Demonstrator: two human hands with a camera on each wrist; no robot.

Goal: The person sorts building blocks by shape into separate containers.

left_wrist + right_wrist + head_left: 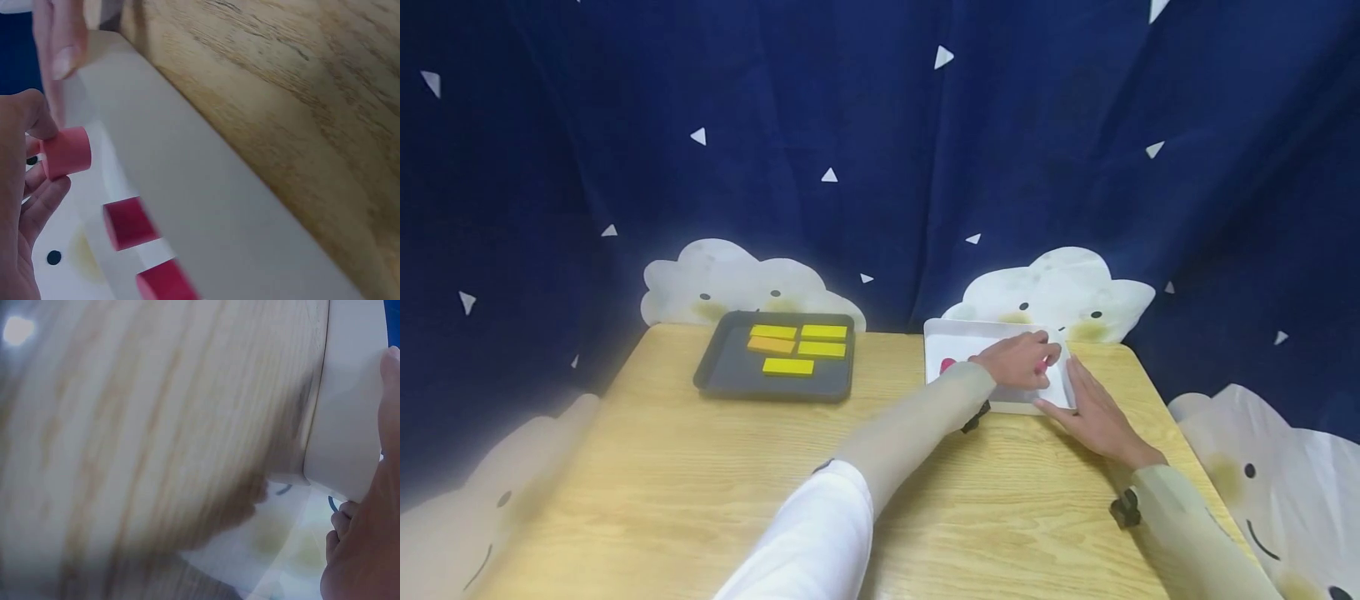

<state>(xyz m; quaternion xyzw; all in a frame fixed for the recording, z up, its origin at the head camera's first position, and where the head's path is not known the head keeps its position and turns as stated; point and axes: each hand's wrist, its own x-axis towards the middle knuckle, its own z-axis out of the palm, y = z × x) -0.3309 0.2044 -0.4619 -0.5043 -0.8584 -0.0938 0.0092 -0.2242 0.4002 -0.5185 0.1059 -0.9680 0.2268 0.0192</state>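
Note:
The white tray [958, 343] stands at the back right of the table, with red cylinders in it. Over its right part, my left hand [1017, 360] pinches a red cylinder [69, 152] between thumb and fingertips. Two more red cylinders, one nearer [131, 223] and one farther along [166, 281], lie against the tray's inner wall in the left wrist view. My right hand [1099, 417] rests at the tray's near right corner, fingers straight along the right side and thumb at the near edge. In the right wrist view, that hand [369, 531] lies beside the white tray wall [350, 394].
A dark grey tray [722, 375] at the back left holds several yellow blocks [788, 367] and an orange one [771, 344]. Both trays stand on a wooden table [700, 500]. Behind hangs a blue curtain [775, 167] with white clouds and triangles.

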